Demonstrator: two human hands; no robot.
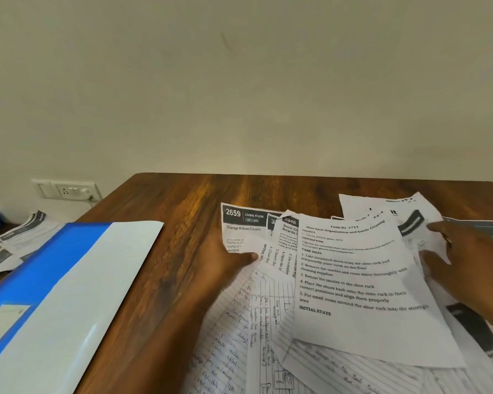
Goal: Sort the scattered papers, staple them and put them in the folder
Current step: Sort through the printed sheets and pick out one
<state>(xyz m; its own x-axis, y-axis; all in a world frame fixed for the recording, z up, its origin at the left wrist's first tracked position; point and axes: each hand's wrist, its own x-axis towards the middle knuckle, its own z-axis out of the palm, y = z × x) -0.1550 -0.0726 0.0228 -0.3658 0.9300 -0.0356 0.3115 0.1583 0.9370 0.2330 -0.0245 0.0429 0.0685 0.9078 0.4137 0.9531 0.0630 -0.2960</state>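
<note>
Left hand grips fanned papers; right hand seemingly pinching sheet.

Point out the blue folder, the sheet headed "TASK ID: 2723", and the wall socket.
blue folder (37, 275): head view, on its blue cover strip.
sheet headed "TASK ID: 2723" (362, 317): head view, on the blank lower half of the page.
wall socket (67, 190): head view, on the white switch plate.

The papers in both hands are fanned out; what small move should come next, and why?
Probably tap the papers square: the left hand and the right hand hold them at each side, edges uneven, so they cannot be stapled yet.
</note>
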